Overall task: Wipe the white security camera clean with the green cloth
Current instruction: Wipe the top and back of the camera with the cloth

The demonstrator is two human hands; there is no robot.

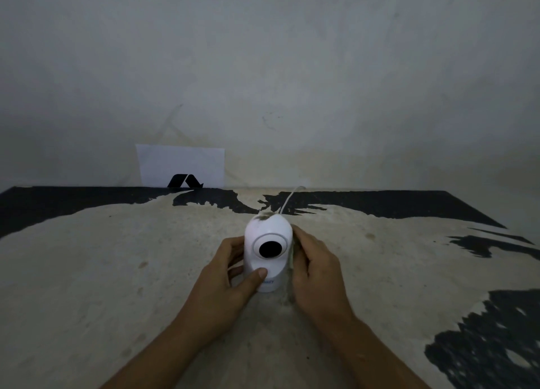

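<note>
The white security camera (268, 251) stands upright at the table's centre, its round black lens facing me and a dark smudge on its top. My left hand (230, 274) grips its left side, thumb pressed on the lower front. My right hand (312, 267) presses a pale, greenish-grey cloth (292, 260) against the camera's right side; only a thin strip of cloth shows between palm and camera. A white cable (287, 200) runs from the camera's back toward the wall.
The table (131, 257) wears a cream covering with black patches along the back and right. A white sheet with a black logo (181, 166) leans against the grey wall behind.
</note>
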